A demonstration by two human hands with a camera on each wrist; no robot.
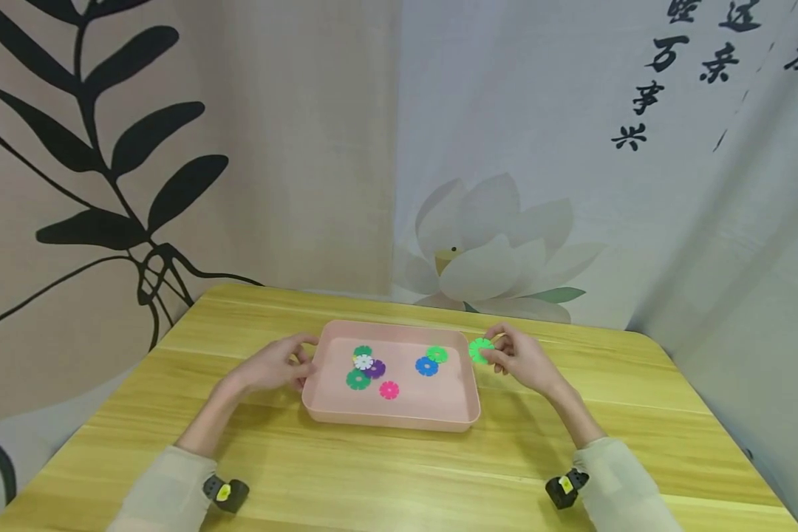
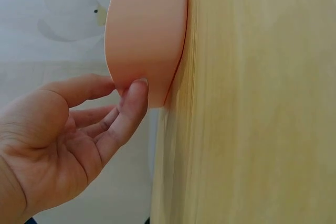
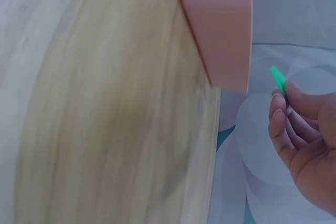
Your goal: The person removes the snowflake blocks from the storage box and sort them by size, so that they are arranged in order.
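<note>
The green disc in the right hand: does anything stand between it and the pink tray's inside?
Only the right rim of the pink tray; the green disc, pinched by the right hand, appears higher than that rim. Nothing else visible blocks it.

Left hand (image 2: 73, 135) at lower left, palm side showing; it grips the end of the pink tray (image 2: 147, 30), one fingertip against the outer wall. Wood tabletop (image 2: 252, 98) fills the right side; pale cloth (image 2: 31, 72) with faint flower print behind.
</note>
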